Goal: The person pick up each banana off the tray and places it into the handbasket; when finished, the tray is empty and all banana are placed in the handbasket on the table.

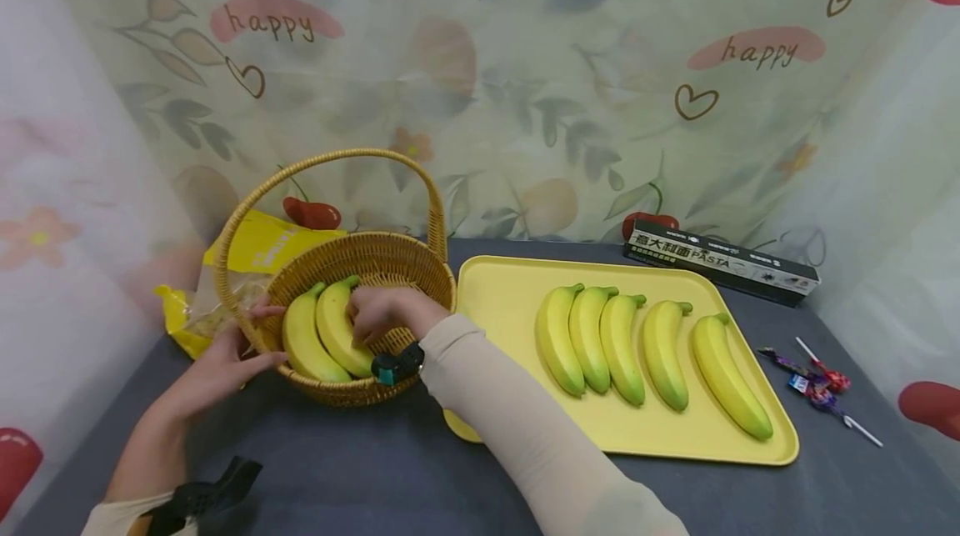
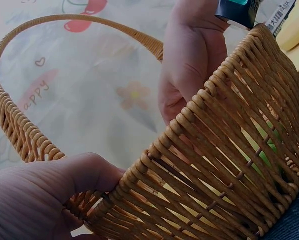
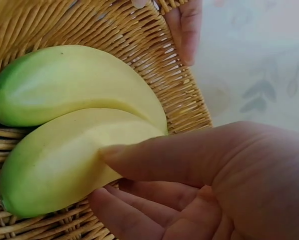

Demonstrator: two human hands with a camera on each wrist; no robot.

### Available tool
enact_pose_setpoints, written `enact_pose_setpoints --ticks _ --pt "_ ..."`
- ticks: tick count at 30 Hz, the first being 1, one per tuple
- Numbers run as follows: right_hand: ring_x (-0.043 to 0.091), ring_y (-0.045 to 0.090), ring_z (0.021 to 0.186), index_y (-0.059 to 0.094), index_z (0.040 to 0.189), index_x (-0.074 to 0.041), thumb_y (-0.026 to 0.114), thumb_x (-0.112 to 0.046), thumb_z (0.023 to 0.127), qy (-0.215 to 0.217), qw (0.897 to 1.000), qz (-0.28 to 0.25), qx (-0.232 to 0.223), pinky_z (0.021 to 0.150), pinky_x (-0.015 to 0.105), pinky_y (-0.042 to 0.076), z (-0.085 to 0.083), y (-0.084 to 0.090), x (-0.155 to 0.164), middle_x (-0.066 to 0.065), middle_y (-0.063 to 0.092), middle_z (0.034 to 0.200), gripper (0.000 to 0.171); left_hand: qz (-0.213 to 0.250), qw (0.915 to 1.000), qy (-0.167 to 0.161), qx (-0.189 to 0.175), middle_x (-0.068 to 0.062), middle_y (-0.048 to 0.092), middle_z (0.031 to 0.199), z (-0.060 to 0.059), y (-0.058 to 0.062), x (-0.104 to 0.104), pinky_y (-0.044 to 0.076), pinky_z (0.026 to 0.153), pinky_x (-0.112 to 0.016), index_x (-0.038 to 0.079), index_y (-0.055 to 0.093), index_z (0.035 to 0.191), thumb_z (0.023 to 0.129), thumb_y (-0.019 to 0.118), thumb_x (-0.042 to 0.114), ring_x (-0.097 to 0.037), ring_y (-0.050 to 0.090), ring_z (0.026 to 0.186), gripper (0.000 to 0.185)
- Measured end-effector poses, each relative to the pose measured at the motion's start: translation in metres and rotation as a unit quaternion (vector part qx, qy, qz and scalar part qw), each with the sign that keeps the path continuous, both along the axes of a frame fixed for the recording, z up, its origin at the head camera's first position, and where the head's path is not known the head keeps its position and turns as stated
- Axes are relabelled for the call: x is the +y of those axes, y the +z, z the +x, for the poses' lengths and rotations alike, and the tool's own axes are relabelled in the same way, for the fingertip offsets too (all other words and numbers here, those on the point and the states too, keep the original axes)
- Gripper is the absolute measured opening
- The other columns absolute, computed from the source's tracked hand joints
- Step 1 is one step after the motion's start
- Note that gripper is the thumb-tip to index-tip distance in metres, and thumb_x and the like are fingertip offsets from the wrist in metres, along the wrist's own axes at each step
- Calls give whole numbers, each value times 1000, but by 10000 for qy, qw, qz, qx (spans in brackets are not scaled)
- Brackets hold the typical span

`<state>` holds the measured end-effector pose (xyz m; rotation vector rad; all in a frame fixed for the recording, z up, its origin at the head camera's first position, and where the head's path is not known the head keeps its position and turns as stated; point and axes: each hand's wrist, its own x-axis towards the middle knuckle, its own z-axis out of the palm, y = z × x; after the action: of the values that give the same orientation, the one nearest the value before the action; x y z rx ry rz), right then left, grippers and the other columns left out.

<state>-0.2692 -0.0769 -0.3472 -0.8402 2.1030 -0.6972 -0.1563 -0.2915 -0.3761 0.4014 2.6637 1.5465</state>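
Observation:
A wicker basket [image 1: 375, 248] with a tall hoop handle stands on the left of the table. Two yellow bananas with green tips lie side by side in it. My left hand [image 1: 225, 361] grips the basket's left rim near the handle base, its thumb [image 2: 92, 172] lying along the rim. Inside the basket, my right hand [image 1: 390, 311] holds the right-hand banana [image 3: 64, 160], thumb on top and fingers along its side. The other banana [image 3: 79, 85] lies against it, nearer the left rim.
Right of the basket lies a yellow tray [image 1: 495, 303] with several bananas in a row. A black pasta box [image 1: 720, 261] is behind it, and wrapped lollipops [image 1: 821, 386] lie at the far right. A yellow bag [image 1: 247, 261] stands behind the basket.

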Motion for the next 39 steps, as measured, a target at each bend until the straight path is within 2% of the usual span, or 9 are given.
enact_pose_setpoints --ticks 6,12,16,20,21,23,25,28,39 --pt "8 26 49 38 58 -11 59 -1 86 159 9997 31 194 51 21 29 -1 -2 0 -3 29 54 36 -12 10000 -12 -10 -32 3 151 1 2 0 34 79 -2 -8 31 135 91 58 8 -53 16 133 54" --pt "8 23 46 33 53 -11 61 -4 88 -159 9989 -270 -344 52 22 29 -2 -2 6 -4 24 51 45 12 10000 -11 -15 -33 3 151 0 2 3 34 80 -2 -10 31 134 90 59 8 -55 14 133 55" --pt "7 23 45 35 54 -11 61 -10 89 -370 9966 -491 -554 54 24 30 2 6 11 -5 24 51 44 5 10000 26 -62 -33 3 151 1 4 3 33 79 -2 -10 30 134 90 59 8 -55 13 133 55" --pt "8 27 47 42 62 -9 62 -20 90 -428 9964 -663 -316 56 25 31 8 20 18 -5 28 54 36 -41 9999 44 -107 -33 3 151 1 5 3 33 79 -1 -8 30 135 91 59 10 -55 14 133 56" --pt "9 28 49 44 66 -7 61 -22 90 -413 9963 -721 -236 57 25 31 9 23 20 -3 29 57 34 -52 9999 49 -121 -33 2 151 1 5 3 33 79 -2 -8 29 135 91 59 10 -55 15 133 56" --pt "8 48 63 58 87 -2 62 -26 90 -439 9961 -770 -31 65 22 39 13 28 27 -2 53 73 25 -75 9999 58 -134 -32 2 151 1 5 2 33 79 -2 -7 29 136 91 59 10 -55 15 133 56" --pt "11 58 93 58 117 -1 62 -28 89 -468 9953 -834 121 80 22 45 15 33 36 3 62 108 39 -81 9999 50 -140 -32 1 151 1 5 2 33 79 -2 -7 29 136 91 58 11 -55 15 133 57" --pt "19 41 133 37 142 -7 63 -28 89 -566 9927 -1052 188 102 29 40 21 37 52 6 37 149 63 -24 9999 39 -131 -32 2 152 1 5 2 33 79 -2 -8 29 136 91 59 10 -54 13 133 56" --pt "20 35 137 25 147 -8 61 -21 91 -980 9781 -1835 -70 107 35 34 35 33 121 6 33 151 68 157 9998 -36 -101 -31 0 152 0 2 0 34 80 -3 -8 30 135 90 58 7 -55 13 133 55"
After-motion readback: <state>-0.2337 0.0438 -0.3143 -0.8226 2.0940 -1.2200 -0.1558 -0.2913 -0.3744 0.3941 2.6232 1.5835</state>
